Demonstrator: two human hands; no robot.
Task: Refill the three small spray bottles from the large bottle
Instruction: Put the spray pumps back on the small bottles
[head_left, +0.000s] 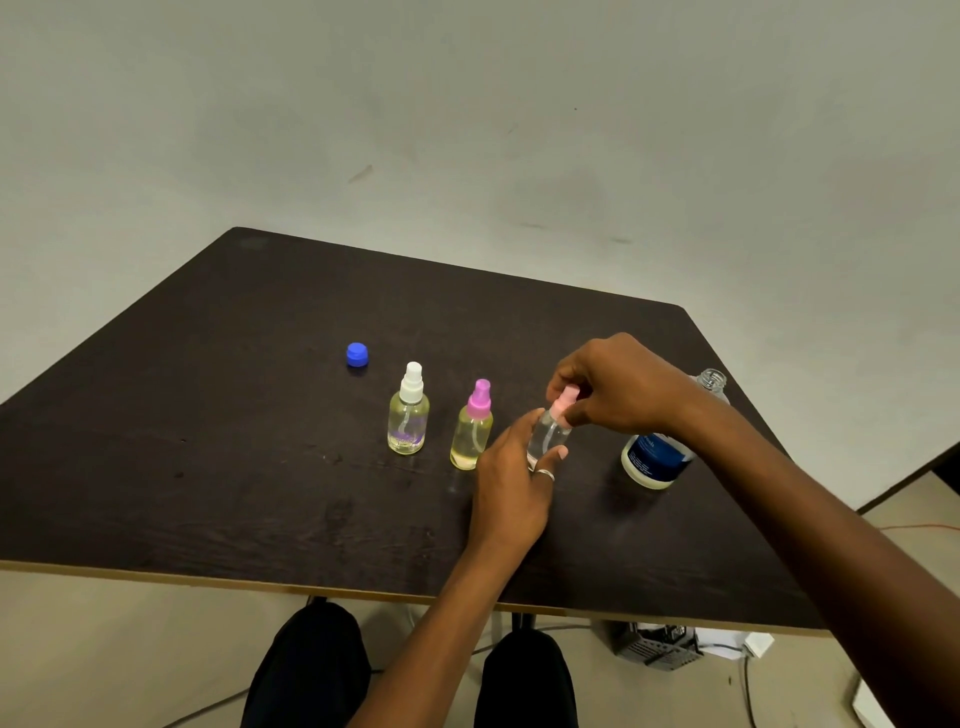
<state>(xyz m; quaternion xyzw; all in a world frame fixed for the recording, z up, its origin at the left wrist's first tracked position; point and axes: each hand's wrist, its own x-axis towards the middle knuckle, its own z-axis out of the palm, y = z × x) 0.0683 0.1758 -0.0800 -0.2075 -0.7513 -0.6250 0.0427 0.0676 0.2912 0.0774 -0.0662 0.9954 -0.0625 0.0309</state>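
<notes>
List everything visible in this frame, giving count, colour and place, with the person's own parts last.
table: one, dark brown, centre of view
cap: one, blue, on the table, behind and left of the small bottles
white-topped spray bottle: one, clear with yellowish liquid, leftmost in the row
magenta-topped spray bottle: one, clear with yellowish liquid, middle of the row
pale-pink-topped spray bottle: one, clear, rightmost in the row
large bottle: one, clear with dark blue label, uncapped, far right, partly behind the forearm
box: one, grey, on the floor under the table
left hand: grips the pale-pink-topped spray bottle's body
right hand: pinches its top
</notes>
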